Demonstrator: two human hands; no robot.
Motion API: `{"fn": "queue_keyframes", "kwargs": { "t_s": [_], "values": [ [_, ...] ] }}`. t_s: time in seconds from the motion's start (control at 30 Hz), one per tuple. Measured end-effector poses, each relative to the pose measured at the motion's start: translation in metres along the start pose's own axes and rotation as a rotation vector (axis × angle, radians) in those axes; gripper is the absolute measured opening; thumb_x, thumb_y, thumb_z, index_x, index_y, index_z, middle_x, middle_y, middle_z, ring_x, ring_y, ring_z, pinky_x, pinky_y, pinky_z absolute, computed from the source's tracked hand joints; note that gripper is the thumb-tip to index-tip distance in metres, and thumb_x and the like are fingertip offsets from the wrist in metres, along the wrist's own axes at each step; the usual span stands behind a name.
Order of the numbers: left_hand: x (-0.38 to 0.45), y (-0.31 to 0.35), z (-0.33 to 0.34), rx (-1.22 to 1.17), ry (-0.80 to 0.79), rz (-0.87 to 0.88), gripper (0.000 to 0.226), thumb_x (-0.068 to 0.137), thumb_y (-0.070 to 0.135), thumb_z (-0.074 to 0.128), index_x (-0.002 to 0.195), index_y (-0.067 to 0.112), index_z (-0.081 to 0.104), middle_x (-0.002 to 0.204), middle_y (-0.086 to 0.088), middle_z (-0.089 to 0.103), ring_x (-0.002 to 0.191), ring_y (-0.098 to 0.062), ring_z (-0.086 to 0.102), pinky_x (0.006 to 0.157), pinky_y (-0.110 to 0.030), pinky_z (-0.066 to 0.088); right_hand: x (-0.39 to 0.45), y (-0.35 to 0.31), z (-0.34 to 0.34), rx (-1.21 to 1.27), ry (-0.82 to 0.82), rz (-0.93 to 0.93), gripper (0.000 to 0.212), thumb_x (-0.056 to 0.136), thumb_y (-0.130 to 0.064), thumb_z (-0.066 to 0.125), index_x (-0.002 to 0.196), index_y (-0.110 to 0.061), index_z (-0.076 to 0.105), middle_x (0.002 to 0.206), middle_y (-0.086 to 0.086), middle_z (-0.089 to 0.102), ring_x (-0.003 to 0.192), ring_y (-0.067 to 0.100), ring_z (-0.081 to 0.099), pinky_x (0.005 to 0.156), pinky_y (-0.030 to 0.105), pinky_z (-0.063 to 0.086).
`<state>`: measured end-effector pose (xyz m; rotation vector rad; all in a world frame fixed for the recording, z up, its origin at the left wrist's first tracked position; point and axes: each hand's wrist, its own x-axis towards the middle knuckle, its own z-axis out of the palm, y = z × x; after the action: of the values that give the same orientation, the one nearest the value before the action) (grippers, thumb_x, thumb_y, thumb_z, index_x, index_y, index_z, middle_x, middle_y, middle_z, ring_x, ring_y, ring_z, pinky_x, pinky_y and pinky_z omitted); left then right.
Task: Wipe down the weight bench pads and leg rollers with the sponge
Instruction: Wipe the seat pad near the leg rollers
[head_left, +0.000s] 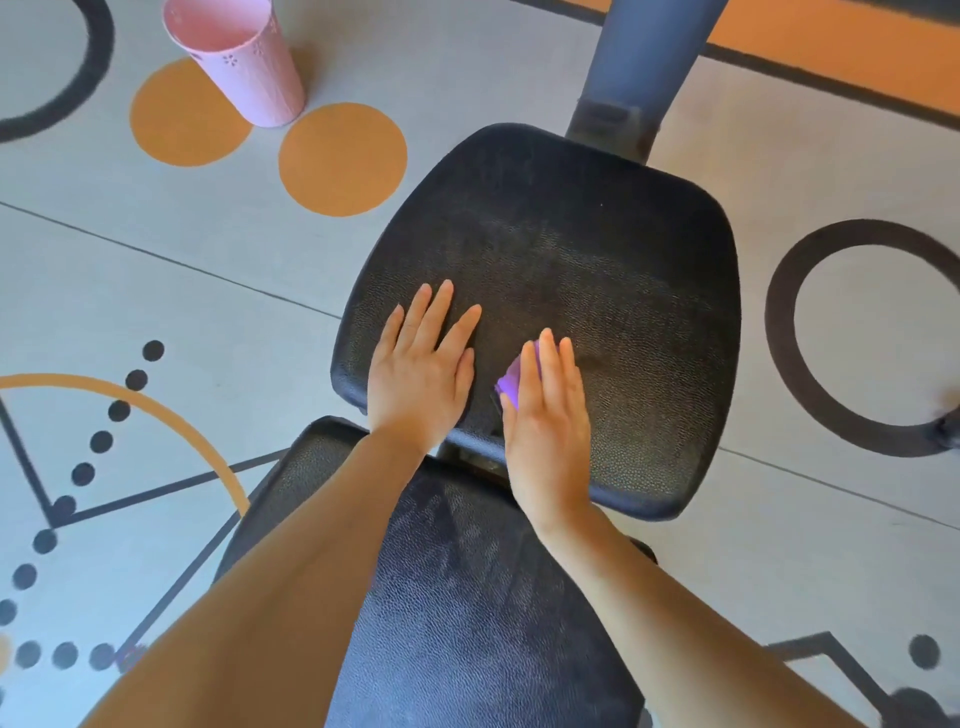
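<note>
The black textured seat pad (597, 270) of the weight bench fills the middle of the view, with the longer back pad (467, 623) below it between my forearms. My left hand (421, 369) lies flat on the seat pad's near left part, fingers straight and spread. My right hand (545, 415) presses flat on a purple sponge (509, 382) near the seat pad's near edge; only the sponge's left corner shows beside the fingers. No leg rollers are in view.
A pink perforated bucket (239, 57) stands on the floor at the upper left. The bench's grey-blue post (644, 67) rises beyond the seat pad. Grey flooring with orange and black shapes surrounds the bench.
</note>
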<state>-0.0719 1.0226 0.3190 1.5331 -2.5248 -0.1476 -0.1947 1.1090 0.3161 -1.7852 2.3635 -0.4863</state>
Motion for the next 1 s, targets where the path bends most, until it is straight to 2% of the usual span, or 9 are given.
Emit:
{"fn": "queue_keyframes", "kwargs": {
  "t_s": [0.13,0.27,0.33,0.47,0.57,0.77,0.9,1.0],
  "values": [
    [-0.002,0.022,0.003,-0.014,-0.003,-0.152,0.047,0.097,0.035,0.031,0.138,0.02,0.048,0.153,-0.009,0.033,0.143,-0.029,0.025,0.116,-0.046,0.019,-0.039,0.007,-0.009,-0.046,-0.047,-0.092,0.055,0.092,-0.02,0.059,0.139,0.004,0.043,0.151,0.02,0.035,0.142,0.035,0.028,0.114,0.045,0.031],
    [-0.003,0.023,0.007,0.015,0.011,-0.163,0.048,0.096,0.035,0.031,0.139,0.021,0.046,0.154,-0.009,0.031,0.144,-0.028,0.023,0.116,-0.046,0.018,-0.036,0.022,-0.009,-0.07,-0.047,-0.181,0.056,0.088,-0.017,0.064,0.138,0.002,0.045,0.15,0.02,0.037,0.141,0.034,0.032,0.113,0.045,0.033],
    [-0.004,0.023,0.007,0.017,0.032,-0.157,0.047,0.096,0.034,0.033,0.139,0.02,0.046,0.154,-0.01,0.032,0.144,-0.029,0.024,0.116,-0.047,0.019,-0.014,0.029,-0.009,-0.072,-0.021,-0.136,0.057,0.086,-0.012,0.068,0.136,0.003,0.047,0.148,0.021,0.039,0.14,0.036,0.033,0.113,0.045,0.033],
    [-0.004,0.023,0.009,0.023,0.027,-0.161,0.047,0.096,0.035,0.034,0.139,0.022,0.045,0.154,-0.008,0.031,0.145,-0.027,0.022,0.116,-0.047,0.019,0.025,0.041,-0.012,-0.042,0.02,0.019,0.049,0.094,-0.014,0.058,0.137,0.003,0.046,0.148,0.021,0.039,0.14,0.036,0.031,0.115,0.042,0.03],
    [-0.004,0.022,0.01,0.027,0.032,-0.163,0.046,0.096,0.034,0.035,0.139,0.022,0.046,0.154,-0.008,0.032,0.144,-0.028,0.022,0.116,-0.047,0.019,0.014,0.036,-0.011,-0.033,0.028,0.012,0.048,0.096,-0.02,0.052,0.138,0.003,0.045,0.148,0.019,0.039,0.141,0.036,0.029,0.117,0.042,0.026],
    [-0.004,0.022,0.011,0.025,0.034,-0.157,0.046,0.096,0.035,0.035,0.139,0.022,0.046,0.154,-0.009,0.032,0.144,-0.028,0.023,0.115,-0.048,0.02,-0.045,0.024,-0.013,-0.02,0.054,0.038,0.05,0.094,-0.024,0.059,0.135,0.001,0.049,0.148,0.017,0.041,0.14,0.034,0.033,0.113,0.045,0.032],
    [-0.004,0.021,0.011,0.029,0.032,-0.153,0.046,0.097,0.035,0.035,0.139,0.022,0.045,0.154,-0.009,0.031,0.144,-0.028,0.022,0.115,-0.047,0.019,-0.07,0.03,-0.013,-0.055,0.005,-0.024,0.056,0.088,-0.015,0.068,0.138,0.0,0.047,0.149,0.018,0.038,0.142,0.033,0.03,0.114,0.044,0.031],
    [-0.005,0.021,0.01,0.026,0.032,-0.154,0.047,0.097,0.036,0.033,0.14,0.022,0.044,0.155,-0.008,0.03,0.144,-0.028,0.022,0.115,-0.047,0.019,-0.055,0.04,-0.014,0.0,0.012,-0.046,0.05,0.09,-0.015,0.066,0.134,0.003,0.05,0.147,0.021,0.04,0.141,0.035,0.03,0.112,0.047,0.033]
  ]
}}
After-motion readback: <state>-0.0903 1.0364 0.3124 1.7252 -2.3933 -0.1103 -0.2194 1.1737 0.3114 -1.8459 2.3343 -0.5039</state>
